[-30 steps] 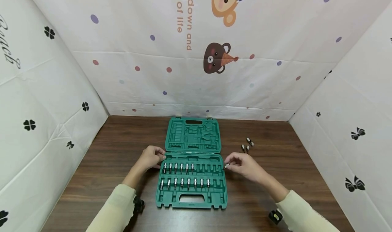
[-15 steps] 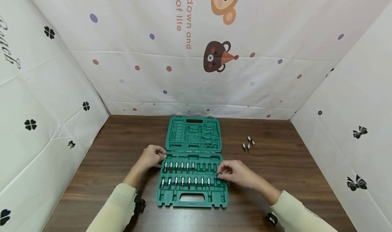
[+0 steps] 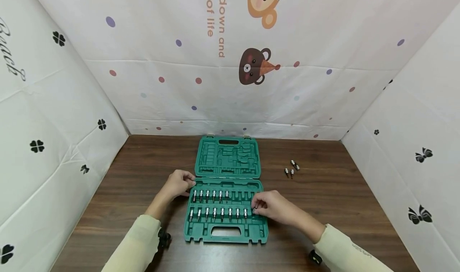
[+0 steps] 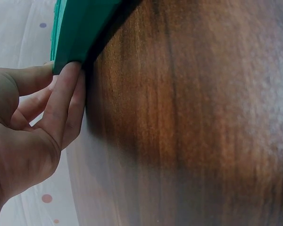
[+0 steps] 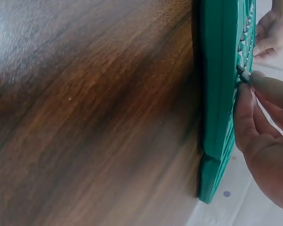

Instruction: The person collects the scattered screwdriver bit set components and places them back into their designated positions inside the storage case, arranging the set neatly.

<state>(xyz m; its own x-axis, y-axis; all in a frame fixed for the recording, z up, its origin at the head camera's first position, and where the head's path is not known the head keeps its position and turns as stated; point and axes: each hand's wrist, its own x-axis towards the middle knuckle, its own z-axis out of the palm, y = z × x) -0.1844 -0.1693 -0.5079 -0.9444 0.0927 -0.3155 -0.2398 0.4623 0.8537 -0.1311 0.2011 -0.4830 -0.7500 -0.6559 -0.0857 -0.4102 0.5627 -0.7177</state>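
Observation:
A green plastic tool case (image 3: 201,233) lies unfolded on the table, its lid (image 3: 228,156) laid back away from me. Two rows of silver and dark socket bits (image 3: 214,213) fill the left and middle slots of its tray. My left hand (image 3: 177,184) grips the tray's far left corner, thumb over the top edge and fingers against the side, as the left wrist view shows. Between thumb and fingertips my right hand (image 3: 274,205) pinches a socket bit (image 5: 244,74) close over the right end of the tray, its dark tip towards the slots. In the head view, fingers mostly cover that bit.
Several loose socket bits (image 3: 292,169) lie on the brown wooden table (image 3: 316,184) to the right of the lid. Printed white sheets (image 3: 161,100) hang behind the table and along both sides.
From the case's right edge, my right hand has moved left and towards me with the socket bit, over the lower row's right end. The left hand stays at the corner.

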